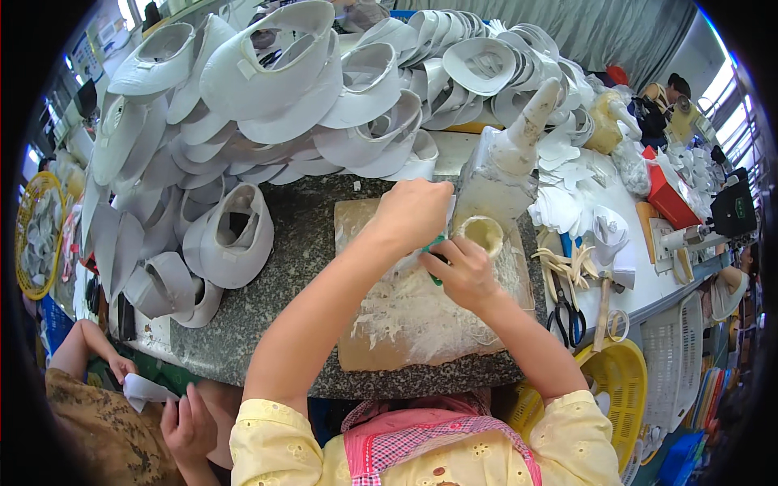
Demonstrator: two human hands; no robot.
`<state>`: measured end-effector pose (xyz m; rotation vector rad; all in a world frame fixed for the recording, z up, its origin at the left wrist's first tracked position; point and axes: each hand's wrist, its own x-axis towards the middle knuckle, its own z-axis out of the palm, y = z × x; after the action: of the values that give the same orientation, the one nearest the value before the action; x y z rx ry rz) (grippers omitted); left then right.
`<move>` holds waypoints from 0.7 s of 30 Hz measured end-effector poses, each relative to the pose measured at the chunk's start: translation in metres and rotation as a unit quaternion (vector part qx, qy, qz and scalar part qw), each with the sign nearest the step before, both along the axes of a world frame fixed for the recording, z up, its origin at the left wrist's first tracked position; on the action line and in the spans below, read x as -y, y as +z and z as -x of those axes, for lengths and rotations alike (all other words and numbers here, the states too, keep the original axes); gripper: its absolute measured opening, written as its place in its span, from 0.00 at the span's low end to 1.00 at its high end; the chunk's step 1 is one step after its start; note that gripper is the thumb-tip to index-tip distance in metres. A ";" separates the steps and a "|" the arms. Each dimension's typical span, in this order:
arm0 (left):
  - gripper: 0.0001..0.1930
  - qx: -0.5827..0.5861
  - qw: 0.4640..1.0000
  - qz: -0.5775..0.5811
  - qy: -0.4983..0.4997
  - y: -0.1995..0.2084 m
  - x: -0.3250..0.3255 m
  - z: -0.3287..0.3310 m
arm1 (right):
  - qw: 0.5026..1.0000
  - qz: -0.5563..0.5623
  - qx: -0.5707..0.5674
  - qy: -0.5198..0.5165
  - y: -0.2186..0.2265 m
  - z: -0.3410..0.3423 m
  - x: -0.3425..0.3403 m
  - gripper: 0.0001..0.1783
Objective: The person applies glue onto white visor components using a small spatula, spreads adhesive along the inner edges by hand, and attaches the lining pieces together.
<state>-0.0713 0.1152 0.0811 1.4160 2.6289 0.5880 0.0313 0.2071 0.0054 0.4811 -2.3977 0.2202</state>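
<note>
My left hand is closed over the crusted board, its fingers curled down; a pale edge shows by its fingertips, but what it grips is hidden. Just below and to the right, my right hand pinches a small green object, mostly covered by the fingers. Both hands nearly meet beside a round cup of cream-coloured paste. Behind the cup stands a cloudy, paste-smeared container. Under my hands lies a brown board coated with dried white paste.
White visor-shaped pieces are heaped at the left and back of the speckled stone table. Scissors and a wooden-handled tool lie at right, above a yellow basket. At lower left, another person's hands hold a white piece.
</note>
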 end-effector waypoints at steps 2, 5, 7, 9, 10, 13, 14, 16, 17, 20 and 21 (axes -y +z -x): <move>0.06 0.005 1.000 0.014 -0.001 0.002 -0.001 -0.001 | 1.000 0.013 0.016 -0.014 -0.002 -0.002 0.002 0.09; 0.07 0.017 1.000 0.004 0.003 0.013 0.006 -0.004 | 0.991 0.133 0.025 -0.005 -0.009 -0.013 0.009 0.10; 0.10 0.030 0.999 -0.006 0.041 0.016 0.014 -0.001 | 0.944 0.320 0.070 0.035 -0.014 -0.021 0.020 0.11; 0.10 0.046 0.997 -0.005 0.061 0.014 0.025 -0.002 | 0.927 0.361 0.096 0.047 -0.013 -0.030 0.018 0.09; 0.09 0.054 0.994 -0.041 0.086 0.012 0.032 -0.003 | 0.832 0.539 0.125 0.049 -0.011 -0.035 0.015 0.07; 0.08 0.054 0.982 -0.116 0.137 0.017 0.063 -0.013 | 0.716 0.685 0.138 0.006 0.010 -0.053 -0.018 0.05; 0.08 0.045 0.973 -0.159 0.161 0.020 0.074 -0.020 | 0.765 0.642 0.056 0.001 0.017 -0.055 -0.029 0.05; 0.09 -0.034 0.946 -0.277 0.164 0.022 0.083 -0.044 | 0.854 0.513 -0.069 -0.053 0.023 -0.050 -0.047 0.05; 0.10 -0.110 0.921 -0.336 0.161 0.021 0.089 -0.051 | 0.855 0.508 -0.073 -0.065 0.027 -0.046 -0.054 0.05; 0.09 -0.263 0.874 -0.375 0.159 0.032 0.113 -0.058 | 0.926 0.373 0.062 0.025 0.042 -0.038 -0.065 0.08; 0.09 -0.304 0.867 -0.371 0.137 0.034 0.120 -0.060 | 0.886 0.463 0.003 0.016 0.045 -0.044 -0.068 0.07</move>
<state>-0.0116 -0.0052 0.1152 1.5956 3.3286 1.5538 0.0754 0.2752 0.0506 0.0566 -1.9765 1.2927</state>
